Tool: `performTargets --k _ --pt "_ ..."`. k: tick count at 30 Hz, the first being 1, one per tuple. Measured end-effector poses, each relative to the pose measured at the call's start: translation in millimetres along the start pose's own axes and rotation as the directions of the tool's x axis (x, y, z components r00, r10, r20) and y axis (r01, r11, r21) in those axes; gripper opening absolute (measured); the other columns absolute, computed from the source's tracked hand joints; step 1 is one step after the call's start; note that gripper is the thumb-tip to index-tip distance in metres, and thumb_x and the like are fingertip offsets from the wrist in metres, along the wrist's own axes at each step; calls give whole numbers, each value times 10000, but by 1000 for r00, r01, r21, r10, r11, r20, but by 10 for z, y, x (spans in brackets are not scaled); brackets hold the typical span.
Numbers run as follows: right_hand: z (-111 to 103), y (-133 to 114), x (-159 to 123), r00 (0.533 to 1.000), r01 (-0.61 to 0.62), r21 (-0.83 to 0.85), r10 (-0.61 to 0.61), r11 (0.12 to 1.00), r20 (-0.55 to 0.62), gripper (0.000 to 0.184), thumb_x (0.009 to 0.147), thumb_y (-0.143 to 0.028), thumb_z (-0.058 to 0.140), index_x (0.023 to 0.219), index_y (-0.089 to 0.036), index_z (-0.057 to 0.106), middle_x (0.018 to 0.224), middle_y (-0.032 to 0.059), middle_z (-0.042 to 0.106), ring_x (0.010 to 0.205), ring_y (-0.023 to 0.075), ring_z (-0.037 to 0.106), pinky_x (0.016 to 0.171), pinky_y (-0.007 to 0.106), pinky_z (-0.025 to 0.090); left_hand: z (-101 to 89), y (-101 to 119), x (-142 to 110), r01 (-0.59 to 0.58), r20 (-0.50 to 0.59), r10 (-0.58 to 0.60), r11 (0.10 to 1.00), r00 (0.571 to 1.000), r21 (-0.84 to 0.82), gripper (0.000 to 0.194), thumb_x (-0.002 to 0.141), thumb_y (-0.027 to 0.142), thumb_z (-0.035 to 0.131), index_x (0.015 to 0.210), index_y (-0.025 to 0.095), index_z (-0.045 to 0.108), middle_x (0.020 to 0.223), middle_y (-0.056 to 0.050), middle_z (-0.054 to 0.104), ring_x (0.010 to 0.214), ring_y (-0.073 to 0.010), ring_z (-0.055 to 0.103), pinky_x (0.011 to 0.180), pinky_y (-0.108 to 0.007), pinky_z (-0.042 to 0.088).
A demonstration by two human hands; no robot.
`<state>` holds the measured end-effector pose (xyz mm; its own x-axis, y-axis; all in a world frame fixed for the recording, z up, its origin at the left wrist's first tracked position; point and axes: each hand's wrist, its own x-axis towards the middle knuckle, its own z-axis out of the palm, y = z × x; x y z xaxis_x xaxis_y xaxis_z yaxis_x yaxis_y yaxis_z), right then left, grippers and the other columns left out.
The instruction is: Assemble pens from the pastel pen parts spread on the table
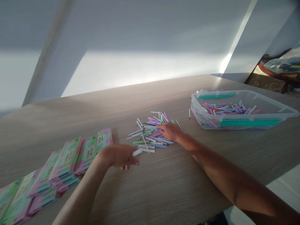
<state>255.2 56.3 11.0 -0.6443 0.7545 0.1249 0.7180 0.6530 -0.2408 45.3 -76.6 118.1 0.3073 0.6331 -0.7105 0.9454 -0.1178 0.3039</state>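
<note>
A loose pile of small pastel sticks (150, 134), purple, green, blue and white, lies in the middle of the wooden table (164, 187). My right hand (171, 131) rests on the pile's right side with its fingers curled down onto the sticks. My left hand (119, 155) hovers just left of the pile, fingers closed round a white stick (137, 152) that pokes out to the right. A row of green and pink flat boxes (58, 168) lies overlapping at the left.
A clear plastic tub (269, 112) with teal latches stands at the right and holds several more coloured sticks. One stray white stick (189, 113) lies beside it. The table's near edge runs at the lower right.
</note>
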Motion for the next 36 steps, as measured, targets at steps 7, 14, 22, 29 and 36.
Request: performTargets --k 7,14,22,29,36 --pt "-2 1 26 1000 -17 -15 16 1000 -22 321 901 -302 427 1185 -227 558 1130 91 623 1015 215 568 838 302 377 5 22 54 15 30 -14 1000 999 -24 247 829 327 442 892 140 592 761 -125 729 702 -240 680 568 -280 485" --pt "32 -22 53 999 43 -6 -43 999 12 236 895 -290 446 991 -219 650 992 69 667 940 195 594 801 278 385 9 51 47 1 25 -1 999 1000 33 240 847 327 435 806 156 598 701 -94 729 690 -230 680 583 -270 475" --pt "68 -254 84 993 121 -13 -121 993 -7 239 898 -275 422 1002 -208 626 984 65 660 921 196 591 765 273 386 27 91 68 63 28 -64 998 998 25 225 834 317 469 793 155 619 699 -95 730 678 -214 679 549 -235 456" --pt "124 -335 171 987 162 -27 -161 986 30 252 891 -257 419 995 -217 645 967 65 671 893 201 602 754 280 385 24 43 56 45 20 -46 999 999 22 237 841 320 465 851 149 629 688 -86 729 678 -208 677 550 -223 457" --pt "147 -388 181 981 193 -20 -193 981 32 265 889 -318 439 1079 -245 608 1019 57 662 928 211 600 778 288 392 -54 -141 -80 36 -22 -37 998 999 -54 330 874 310 415 1081 111 578 694 -75 724 655 -192 659 563 -229 464"
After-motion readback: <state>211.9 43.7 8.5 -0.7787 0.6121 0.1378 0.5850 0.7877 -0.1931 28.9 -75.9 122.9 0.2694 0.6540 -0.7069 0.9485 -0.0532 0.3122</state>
